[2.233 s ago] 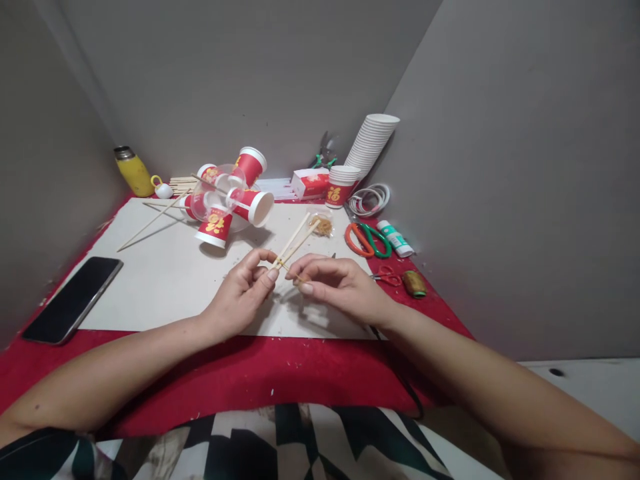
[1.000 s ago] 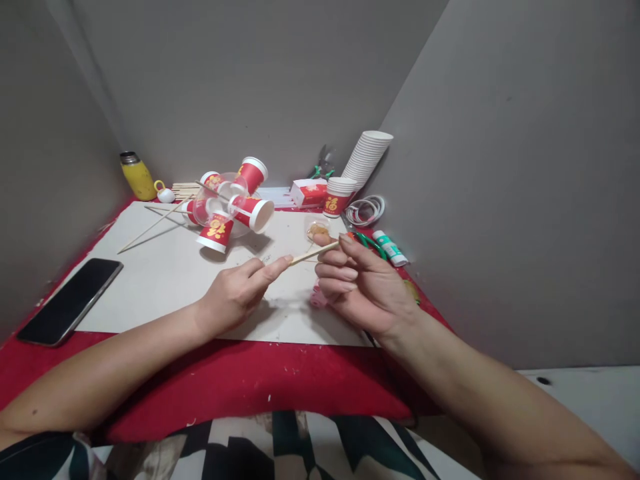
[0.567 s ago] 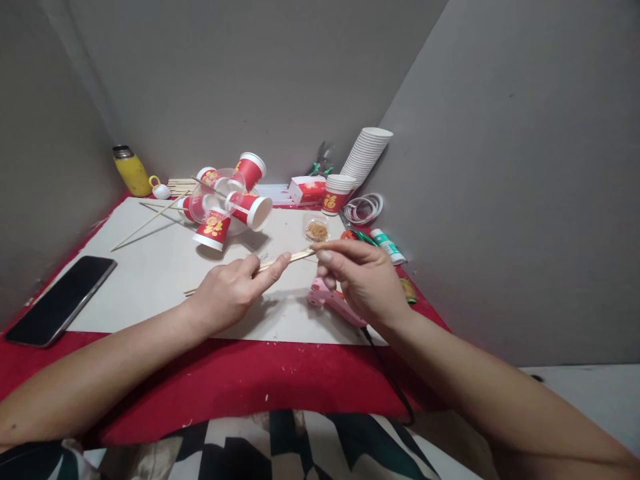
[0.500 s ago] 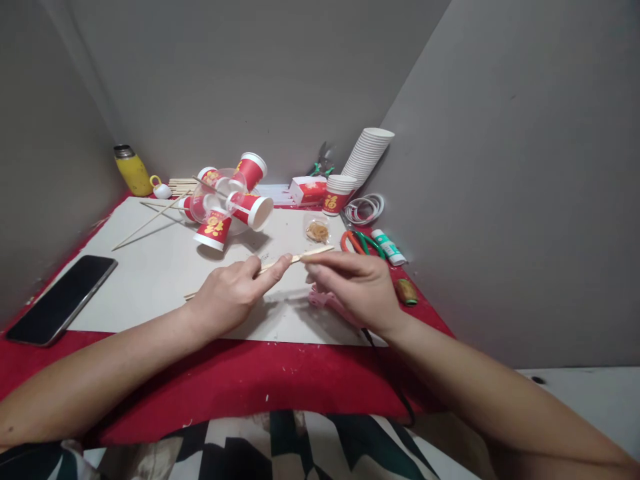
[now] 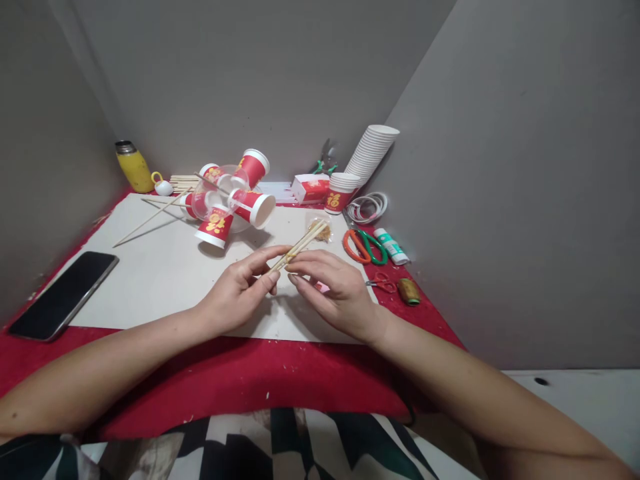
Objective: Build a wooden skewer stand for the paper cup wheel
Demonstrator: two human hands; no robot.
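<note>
My left hand (image 5: 240,290) holds a small bundle of thin wooden sticks (image 5: 311,233) between thumb and fingers, tilted up to the right above the white board. A yellowish band, looking like a rubber band (image 5: 290,256), goes around the sticks. My right hand (image 5: 337,290) has its fingers closed in on the bundle at that band; its thumb is lower down. Behind the sticks lies a clear bag of rubber bands (image 5: 326,233). Farther back, a wheel-like build of red paper cups (image 5: 216,223) and clear plastic discs stands on wooden sticks. A pink object is mostly hidden behind my right hand.
A phone (image 5: 65,293) lies at left, with a yellow bottle (image 5: 133,168) behind. Along the right are stacked paper cups (image 5: 371,157), a coiled cable (image 5: 367,208), orange-and-green-handled scissors (image 5: 377,250), small red scissors (image 5: 385,283), a white-and-green tube (image 5: 391,247) and a thread spool (image 5: 409,291).
The sticks have turned to point more steeply away from me. My right fingers have moved from the far end to the bundle's middle. The small red scissors now show.
</note>
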